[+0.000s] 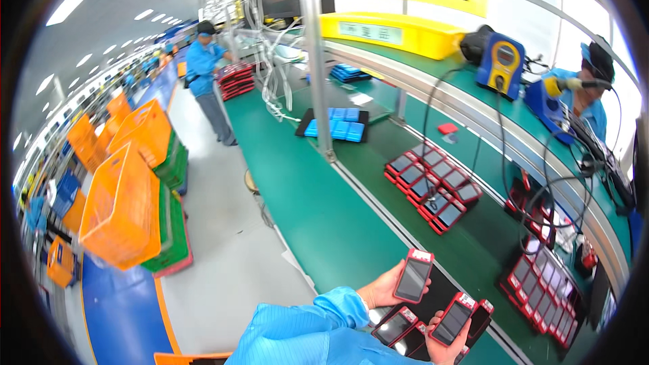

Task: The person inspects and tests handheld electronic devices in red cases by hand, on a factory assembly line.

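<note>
My left hand (385, 286) holds a red-framed handheld device (413, 276) with a dark screen, raised above the green bench (318, 203). My right hand (447, 347) grips a second red device (454, 318), tilted, with another one (481, 316) just behind it. Under my hands lie more of these devices (397, 326) on a dark tray. Both blue sleeves come in from the lower edge.
Several red devices sit grouped on the belt (434, 189) and in a tray at the right (541, 290). Blue items lie on a black tray (336, 125). Orange crates (125, 203) stack on the left. One person stands far down the aisle (206, 67), another works behind the shelf at the right (591, 81).
</note>
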The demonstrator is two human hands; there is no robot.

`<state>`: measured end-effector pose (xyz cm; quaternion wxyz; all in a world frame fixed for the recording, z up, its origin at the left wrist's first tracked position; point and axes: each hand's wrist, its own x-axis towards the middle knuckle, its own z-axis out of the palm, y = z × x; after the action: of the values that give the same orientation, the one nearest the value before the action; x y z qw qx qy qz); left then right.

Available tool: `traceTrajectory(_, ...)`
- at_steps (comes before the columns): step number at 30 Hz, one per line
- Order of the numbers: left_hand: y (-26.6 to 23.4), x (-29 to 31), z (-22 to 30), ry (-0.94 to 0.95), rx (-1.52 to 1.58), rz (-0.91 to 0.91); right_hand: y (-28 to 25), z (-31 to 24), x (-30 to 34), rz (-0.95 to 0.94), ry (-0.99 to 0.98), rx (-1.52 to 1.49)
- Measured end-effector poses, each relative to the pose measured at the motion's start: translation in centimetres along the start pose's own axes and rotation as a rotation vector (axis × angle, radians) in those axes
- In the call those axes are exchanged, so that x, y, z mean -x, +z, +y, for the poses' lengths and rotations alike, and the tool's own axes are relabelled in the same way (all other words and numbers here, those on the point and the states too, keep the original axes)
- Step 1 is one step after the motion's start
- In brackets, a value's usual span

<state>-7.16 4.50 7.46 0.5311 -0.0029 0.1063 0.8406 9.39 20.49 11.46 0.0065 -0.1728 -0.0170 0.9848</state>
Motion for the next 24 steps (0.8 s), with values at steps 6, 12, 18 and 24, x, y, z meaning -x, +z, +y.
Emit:
traceTrajectory(6,1.7,3.8,-3.7,0.001,0.160,-0.150,1.3,0.6,-0.5,-0.047,0.052,0.081)
traceTrajectory(12,5.0,5.0,-6.6,-0.114,0.167,-0.077,2.5,0.5,0.8,-0.104,0.017,0.234)
traceTrajectory(18,6.4,7.3,-7.4,-0.297,-0.161,0.293,1.1,-0.2,2.2,-0.095,-0.032,0.223)
traceTrajectory(24,6.5,8.0,-8.5,-0.360,-0.346,0.476,0.1,-0.1,3.1,0.118,-0.071,0.180)
